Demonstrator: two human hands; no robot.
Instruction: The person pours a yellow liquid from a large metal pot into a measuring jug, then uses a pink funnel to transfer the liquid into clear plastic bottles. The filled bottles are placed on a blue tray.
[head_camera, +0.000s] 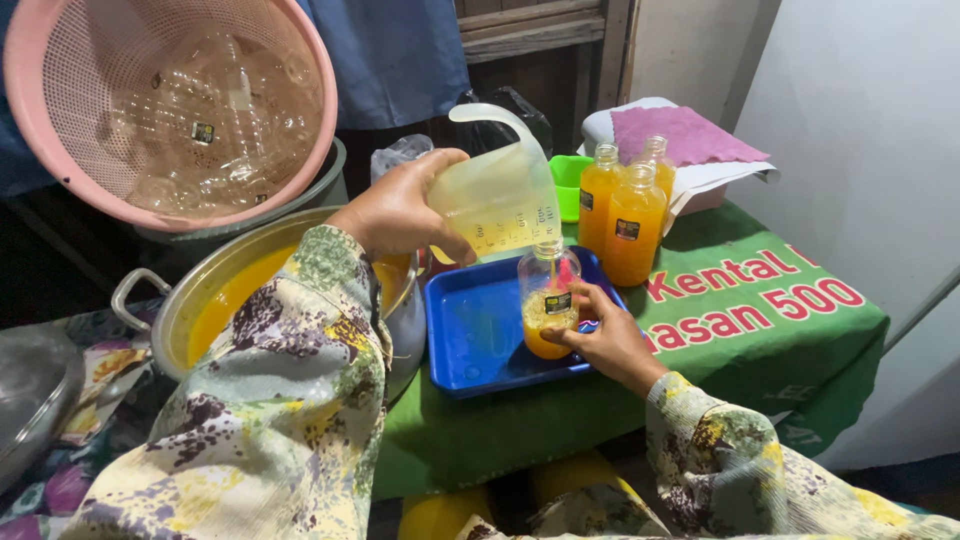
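Right hand: grasping upright small bottle in blue tray. Left hand: gripping tilted measuring jug, spout directly above bottle mouth.

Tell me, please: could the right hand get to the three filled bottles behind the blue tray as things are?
Probably yes. The filled bottles stand just beyond the blue tray, with nothing between them and the right hand. But that hand now holds the small bottle being filled.

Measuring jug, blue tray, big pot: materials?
Measuring jug: translucent plastic, likely; cloudy walls, moulded handle. Blue tray: glossy plastic by its look, uniform colour, soft highlights. Big pot: metal, probably aluminium or steel; silvery rim and riveted handle.
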